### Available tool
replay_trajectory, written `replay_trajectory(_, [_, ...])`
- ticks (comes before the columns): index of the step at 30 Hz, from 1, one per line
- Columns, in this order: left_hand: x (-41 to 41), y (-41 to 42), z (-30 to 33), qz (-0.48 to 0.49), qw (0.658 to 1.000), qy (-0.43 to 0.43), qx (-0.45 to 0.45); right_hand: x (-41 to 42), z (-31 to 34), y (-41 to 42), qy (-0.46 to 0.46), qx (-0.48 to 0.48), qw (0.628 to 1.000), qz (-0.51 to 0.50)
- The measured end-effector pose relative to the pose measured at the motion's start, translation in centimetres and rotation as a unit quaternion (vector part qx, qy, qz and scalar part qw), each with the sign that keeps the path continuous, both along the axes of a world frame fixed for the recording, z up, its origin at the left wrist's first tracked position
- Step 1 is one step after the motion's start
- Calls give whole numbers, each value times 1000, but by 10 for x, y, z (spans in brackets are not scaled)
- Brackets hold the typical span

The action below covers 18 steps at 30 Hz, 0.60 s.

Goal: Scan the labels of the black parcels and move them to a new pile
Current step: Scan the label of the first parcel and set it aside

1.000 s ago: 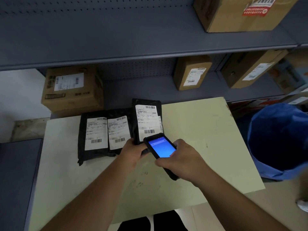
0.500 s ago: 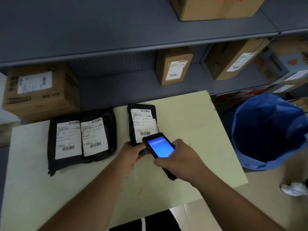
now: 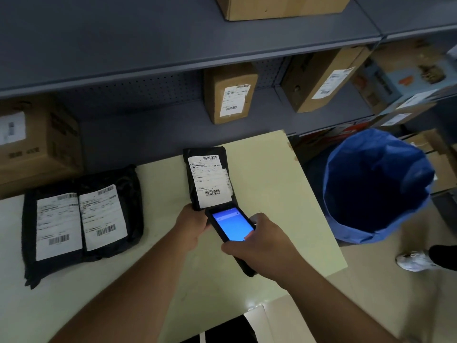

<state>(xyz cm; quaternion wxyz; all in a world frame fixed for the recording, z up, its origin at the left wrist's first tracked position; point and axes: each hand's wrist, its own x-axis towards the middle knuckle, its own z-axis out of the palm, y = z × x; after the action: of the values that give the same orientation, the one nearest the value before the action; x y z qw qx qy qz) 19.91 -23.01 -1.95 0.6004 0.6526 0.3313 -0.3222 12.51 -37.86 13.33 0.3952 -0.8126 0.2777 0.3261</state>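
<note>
left hand [image 3: 191, 222] clamped on the near end of a black parcel [image 3: 207, 178], now drawn well clear of the two-parcel pile [image 3: 81, 220] toward the counter [image 3: 284, 194] far edge, right hand [image 3: 265, 246] gripping scanner [image 3: 231, 227], likely mid-scan.

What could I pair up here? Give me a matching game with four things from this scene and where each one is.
Things:
1. handheld scanner
2. single black parcel
3. two black parcels
4. blue bag

Places:
A. side by side at the table's left
B. beside the table, on the right
C. in the right hand
D. held at its near end by the left hand

Pairs: 1-C, 2-D, 3-A, 4-B
</note>
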Motion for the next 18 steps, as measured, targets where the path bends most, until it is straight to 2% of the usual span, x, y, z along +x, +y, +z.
replay_trajectory(8, [18,-39,9,-59,998,-27,25,-1,-5,-24,4,-3,1000,-29])
replay_trajectory(18, [35,-69,-2,-54,996,-22,-70,-1,-6,-40,9,-21,999,-36])
